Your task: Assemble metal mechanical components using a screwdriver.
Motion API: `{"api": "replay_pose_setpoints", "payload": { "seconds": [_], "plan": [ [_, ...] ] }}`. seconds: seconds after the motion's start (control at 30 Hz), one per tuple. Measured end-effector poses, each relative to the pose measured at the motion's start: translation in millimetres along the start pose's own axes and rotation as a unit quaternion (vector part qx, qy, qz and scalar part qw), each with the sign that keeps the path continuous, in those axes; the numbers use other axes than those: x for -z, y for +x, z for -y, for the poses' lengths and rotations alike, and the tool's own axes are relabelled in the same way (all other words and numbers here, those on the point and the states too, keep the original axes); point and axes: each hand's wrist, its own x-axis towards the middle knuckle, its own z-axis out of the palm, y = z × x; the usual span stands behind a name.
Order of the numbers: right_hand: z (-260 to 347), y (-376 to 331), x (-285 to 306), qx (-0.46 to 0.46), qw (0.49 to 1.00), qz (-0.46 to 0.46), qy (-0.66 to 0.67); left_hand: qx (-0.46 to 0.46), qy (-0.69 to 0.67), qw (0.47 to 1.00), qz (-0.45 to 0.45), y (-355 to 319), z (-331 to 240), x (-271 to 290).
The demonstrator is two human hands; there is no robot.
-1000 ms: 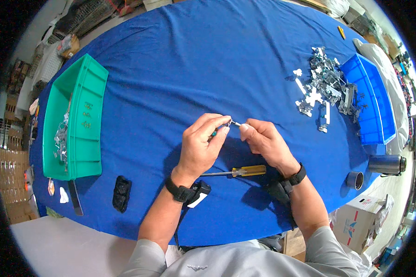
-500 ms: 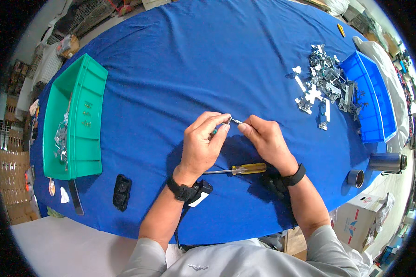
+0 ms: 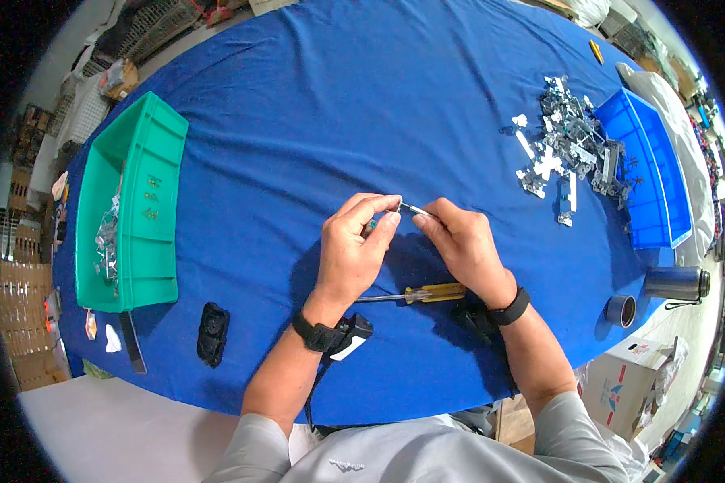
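Observation:
Over the middle of the blue cloth, my left hand (image 3: pixel 354 249) is closed in a pinch on a small metal piece with a bit of green, mostly hidden by the fingers. Opposite it, my right hand (image 3: pixel 466 245) pinches a slim silver rod (image 3: pixel 417 211), whose thin end points left and reaches the piece at my left fingertips. Whether the rod touches it I cannot tell. Just below the hands lies a screwdriver (image 3: pixel 435 294) with a yellow handle, its shaft pointing left toward my left wrist.
Far right, a heap of metal brackets (image 3: pixel 572 145) lies beside a blue bin (image 3: pixel 648 173). At left, a green bin (image 3: pixel 165 217) holds more metal pieces. A black object (image 3: pixel 213 334) lies near it. A steel flask (image 3: pixel 673 282) and a round cup (image 3: pixel 620 311) are at the right edge.
More of the rod shows between my hands, and its thin end looks darker. Both hands stay nearly in place. The screwdriver lies as before.

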Motion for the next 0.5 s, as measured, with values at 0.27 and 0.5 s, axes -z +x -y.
{"api": "replay_pose_setpoints", "payload": {
  "seconds": [0.27,0.5],
  "plan": [
    [-10.3,0.7,6.3,-0.083,0.994,0.042,0.054,0.064,-0.095,0.993,-0.026,-6.3,9.8,-14.6],
    [-12.4,2.8,5.0,0.088,0.994,-0.029,-0.057,0.098,-0.092,0.991,-0.008,-7.2,11.7,-15.4]
  ]
}}
